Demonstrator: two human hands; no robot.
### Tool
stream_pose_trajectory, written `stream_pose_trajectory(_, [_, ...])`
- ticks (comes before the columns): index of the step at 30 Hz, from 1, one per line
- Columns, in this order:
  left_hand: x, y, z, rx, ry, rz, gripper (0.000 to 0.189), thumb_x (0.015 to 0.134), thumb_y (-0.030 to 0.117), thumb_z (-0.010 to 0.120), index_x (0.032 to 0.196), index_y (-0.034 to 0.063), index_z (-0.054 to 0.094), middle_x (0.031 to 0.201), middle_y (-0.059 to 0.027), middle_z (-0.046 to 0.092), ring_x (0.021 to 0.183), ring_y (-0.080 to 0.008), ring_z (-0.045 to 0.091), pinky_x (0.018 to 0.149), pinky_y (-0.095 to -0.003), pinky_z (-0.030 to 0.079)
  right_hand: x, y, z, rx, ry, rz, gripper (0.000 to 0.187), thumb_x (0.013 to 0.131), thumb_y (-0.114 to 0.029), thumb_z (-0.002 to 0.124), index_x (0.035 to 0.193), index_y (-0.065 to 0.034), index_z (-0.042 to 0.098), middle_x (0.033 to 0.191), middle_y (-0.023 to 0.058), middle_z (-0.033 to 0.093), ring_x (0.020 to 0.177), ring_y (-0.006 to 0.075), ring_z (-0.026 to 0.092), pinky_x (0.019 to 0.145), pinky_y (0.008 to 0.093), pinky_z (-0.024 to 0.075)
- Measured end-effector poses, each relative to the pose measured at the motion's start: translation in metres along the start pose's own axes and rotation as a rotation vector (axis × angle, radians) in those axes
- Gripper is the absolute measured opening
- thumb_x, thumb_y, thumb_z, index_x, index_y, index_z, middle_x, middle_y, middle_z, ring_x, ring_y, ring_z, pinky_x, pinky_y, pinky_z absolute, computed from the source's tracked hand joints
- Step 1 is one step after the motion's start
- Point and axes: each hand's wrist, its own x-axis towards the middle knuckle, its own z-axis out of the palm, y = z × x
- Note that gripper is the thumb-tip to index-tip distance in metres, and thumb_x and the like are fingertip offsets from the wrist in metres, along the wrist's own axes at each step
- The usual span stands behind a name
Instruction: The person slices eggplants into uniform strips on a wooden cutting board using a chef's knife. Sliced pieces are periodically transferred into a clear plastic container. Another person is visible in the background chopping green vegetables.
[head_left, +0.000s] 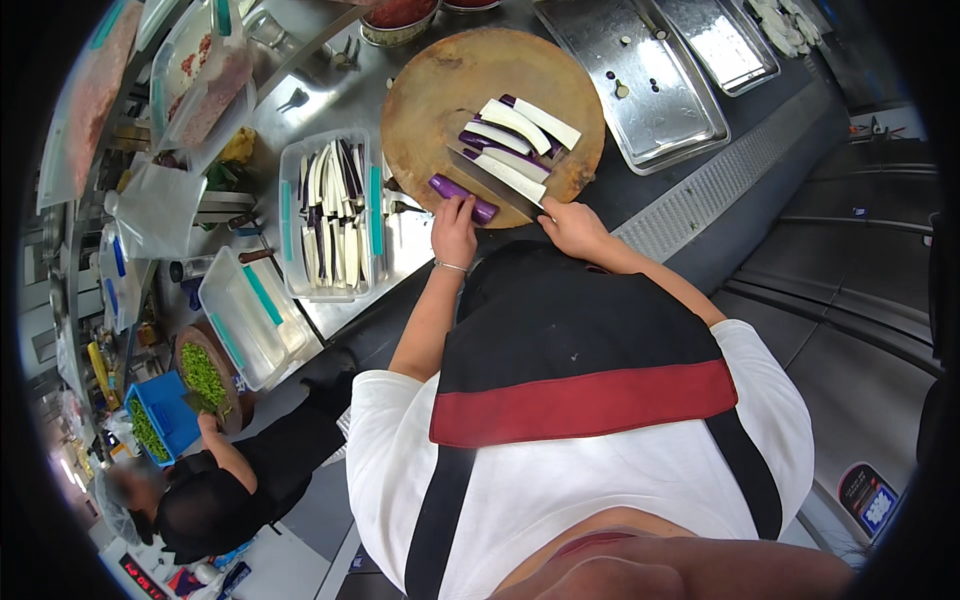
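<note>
On a round wooden chopping board (435, 90), my left hand (454, 231) rests its fingers on a piece of purple eggplant (463, 196) lying skin side up. My right hand (574, 227) grips the handle of a cleaver (499, 182). The blade stands on the board between that piece and several cut eggplant strips (517, 135) with white flesh and purple skin. Left of the board, a clear plastic container (289, 259) with teal clips holds many more strips in two rows.
An empty-looking clear container (247, 322) stands at the counter's left end. Metal trays (667, 112) with eggplant scraps lie right of the board. Bowls of red food (397, 19) sit behind it. At lower left a co-worker (217, 495) cuts green vegetables (202, 375) beside a blue bin (161, 412).
</note>
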Motion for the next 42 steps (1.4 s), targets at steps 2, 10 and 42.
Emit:
stream_pose_trajectory(2, [-0.006,0.000,0.000,-0.026,-0.047,-0.037,0.036,0.075,0.001,0.068,0.111,0.0044,0.069,0.114,-0.0140,0.062,0.110,-0.0363,0.058,0.094,-0.0439,0.049,-0.001,-0.009,0.000,-0.040,0.001,-0.013,0.019,0.096,-0.020,0.057,0.094,-0.0023,0.051,0.072,0.0248,0.062,0.072,0.0468,0.063,0.065,0.0563,0.0479])
stream_pose_trajectory(10, [0.008,-0.010,-0.002,0.006,-0.125,-0.013,0.035,0.076,0.010,0.074,0.109,0.0036,0.064,0.116,-0.0153,0.061,0.113,-0.0385,0.055,0.096,-0.0458,0.046,0.007,-0.044,0.002,-0.105,-0.042,-0.053,0.018,0.097,-0.018,0.056,0.096,-0.0017,0.049,0.070,0.0244,0.062,0.071,0.0461,0.064,0.063,0.0562,0.0483])
stream_pose_trajectory(42, [-0.007,-0.036,0.006,-0.152,0.019,0.064,0.027,0.077,0.005,0.073,0.103,0.0024,0.067,0.110,-0.0140,0.065,0.106,-0.0355,0.061,0.092,-0.0436,0.051,0.032,-0.040,0.041,-0.043,-0.122,-0.009,0.023,0.098,-0.020,0.056,0.100,0.0002,0.046,0.074,0.0275,0.062,0.075,0.0496,0.062,0.065,0.0580,0.0463])
